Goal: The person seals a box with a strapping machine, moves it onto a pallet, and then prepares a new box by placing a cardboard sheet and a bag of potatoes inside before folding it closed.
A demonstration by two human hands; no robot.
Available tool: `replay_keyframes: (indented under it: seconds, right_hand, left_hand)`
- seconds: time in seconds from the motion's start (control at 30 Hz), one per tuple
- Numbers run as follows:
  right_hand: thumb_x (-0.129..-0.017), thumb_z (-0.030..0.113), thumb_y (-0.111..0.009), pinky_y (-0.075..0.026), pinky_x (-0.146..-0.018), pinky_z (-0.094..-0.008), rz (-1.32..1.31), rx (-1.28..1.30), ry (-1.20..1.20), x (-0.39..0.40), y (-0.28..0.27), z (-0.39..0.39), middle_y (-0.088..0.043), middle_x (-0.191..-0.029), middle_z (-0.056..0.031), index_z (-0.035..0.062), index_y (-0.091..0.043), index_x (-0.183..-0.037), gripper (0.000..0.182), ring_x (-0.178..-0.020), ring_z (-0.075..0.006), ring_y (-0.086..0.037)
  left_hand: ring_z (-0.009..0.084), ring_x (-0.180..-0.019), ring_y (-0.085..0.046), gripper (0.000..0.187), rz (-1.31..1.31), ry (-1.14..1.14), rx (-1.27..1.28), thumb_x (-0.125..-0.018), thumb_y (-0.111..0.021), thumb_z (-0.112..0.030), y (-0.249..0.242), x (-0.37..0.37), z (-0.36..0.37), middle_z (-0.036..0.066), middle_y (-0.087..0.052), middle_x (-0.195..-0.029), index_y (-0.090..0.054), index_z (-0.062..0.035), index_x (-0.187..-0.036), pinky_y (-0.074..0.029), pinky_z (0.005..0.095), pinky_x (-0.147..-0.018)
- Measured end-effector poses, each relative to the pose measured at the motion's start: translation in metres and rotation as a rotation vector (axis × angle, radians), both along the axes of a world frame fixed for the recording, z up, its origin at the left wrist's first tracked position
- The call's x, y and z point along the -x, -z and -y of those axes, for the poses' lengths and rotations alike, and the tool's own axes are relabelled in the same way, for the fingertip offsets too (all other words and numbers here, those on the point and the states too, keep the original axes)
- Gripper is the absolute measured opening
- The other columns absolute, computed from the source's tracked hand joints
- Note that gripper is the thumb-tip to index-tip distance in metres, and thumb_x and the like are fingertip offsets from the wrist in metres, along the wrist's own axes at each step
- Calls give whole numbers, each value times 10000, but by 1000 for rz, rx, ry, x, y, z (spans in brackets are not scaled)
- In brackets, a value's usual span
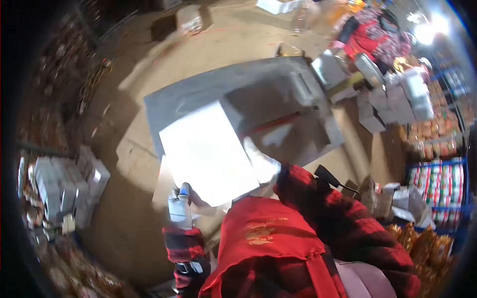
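Observation:
A large white rectangular panel, washed out by glare, is tilted in front of me over a grey worktop. My left hand, in a pale glove with blue at a fingertip, grips its lower left corner. Along the panel's right edge lies my right hand, gloved in white, with its fingers stretched up beside the edge and its palm at the lower right corner. A reddish strip lies on the worktop, right of the panel. Part of a brown sheet shows behind the panel's left side.
White boxes are piled at the right, near another person in red. More white cartons stand at the left. A black-handled object sticks out beside my right sleeve. Shelves with packaged goods line the right side.

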State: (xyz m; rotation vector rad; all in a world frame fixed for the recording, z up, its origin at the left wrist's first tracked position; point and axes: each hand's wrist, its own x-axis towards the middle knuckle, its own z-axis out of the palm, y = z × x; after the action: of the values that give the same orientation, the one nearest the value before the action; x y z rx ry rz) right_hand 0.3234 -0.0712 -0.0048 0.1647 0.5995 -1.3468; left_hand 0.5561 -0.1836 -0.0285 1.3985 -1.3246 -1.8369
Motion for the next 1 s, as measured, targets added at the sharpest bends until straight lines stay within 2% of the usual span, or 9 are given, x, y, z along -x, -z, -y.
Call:
replay_keyframes:
  seconds: [0.1, 0.17, 0.2, 0.3, 0.4, 0.5, 0.63, 0.73, 1.0]
  right_hand:
    - [-907, 415, -447, -471, -787, -350, -303, 162, -4, 23, -39, -55, -554, -1160, -90, 21, -431, -1260, 529, -954, -214, -572]
    - [-881, 301, -545, -473, -731, -298, -798, -193, -72, 36, -11, -93, -610, -997, -50, 25, -521, -1164, 396, -880, -150, -580]
    - [-817, 179, -648, -450, -697, -227, -833, -259, -58, 37, -7, -102, -613, -799, 32, 37, -649, -883, 156, -750, -57, -549]
    - [-796, 267, -666, -444, -584, -233, -894, -94, -5, 46, -17, -132, -587, -710, 14, 22, -634, -926, 279, -634, -80, -535]
    - [-795, 251, -666, -440, -570, -237, -962, -316, -389, 92, 8, -169, -623, -764, -15, 21, -650, -901, 254, -644, -73, -536]
    - [-783, 258, -684, -427, -539, -250, -1097, -287, -153, 134, -3, -195, -588, -668, 17, 16, -661, -846, 251, -585, -65, -498]
    - [-777, 242, -695, -425, -551, -242, -1261, -248, -26, 211, 10, -238, -582, -646, 47, 29, -671, -789, 215, -597, -49, -487]
    - [-777, 215, -696, -431, -579, -237, -1241, -234, -120, 264, 24, -272, -603, -681, 55, 31, -673, -823, 191, -642, -37, -498]
    - [-824, 104, -629, -457, -650, -253, -1152, -122, -180, 315, 16, -276, -628, -793, 25, -2, -648, -936, 155, -720, -47, -516]
  left_hand:
    - [10, -453, -308, 103, 79, 302, 43, -869, -513, -193, 8, 31, -6, -86, -416, -574, -554, -119, -810, -216, 189, -401]
    - [44, -673, -458, 175, -36, 405, -54, -846, -553, -117, -11, 57, -27, -57, -542, -783, -617, -43, -991, -374, 188, -600]
    - [55, -714, -487, 205, -94, 446, -104, -843, -560, -105, -3, 61, -31, -30, -566, -848, -609, -36, -1030, -396, 190, -642]
    - [87, -799, -550, 218, -376, 292, -257, -828, -588, -102, -41, 109, -56, 12, -607, -920, -603, -9, -1025, -437, 211, -688]
    - [90, -812, -557, 235, -50, 436, -112, -811, -616, -133, -34, 136, -69, 13, -618, -920, -606, -6, -1009, -444, 241, -694]
    - [91, -796, -557, 204, -105, 479, 165, -781, -636, -55, -6, 181, -96, 6, -623, -889, -620, -1, -977, -451, 262, -710]
    - [82, -800, -560, 177, -295, 364, -18, -775, -655, -48, -14, 253, -148, 16, -632, -884, -639, -14, -948, -457, 242, -716]
    - [88, -809, -574, 187, 163, 445, 12, -767, -661, -36, -28, 297, -170, 22, -640, -894, -637, -25, -953, -466, 252, -729]
    - [105, -809, -600, 235, -169, 335, -10, -778, -674, -77, -1, 318, -207, 28, -653, -912, -628, -27, -1003, -480, 261, -698]
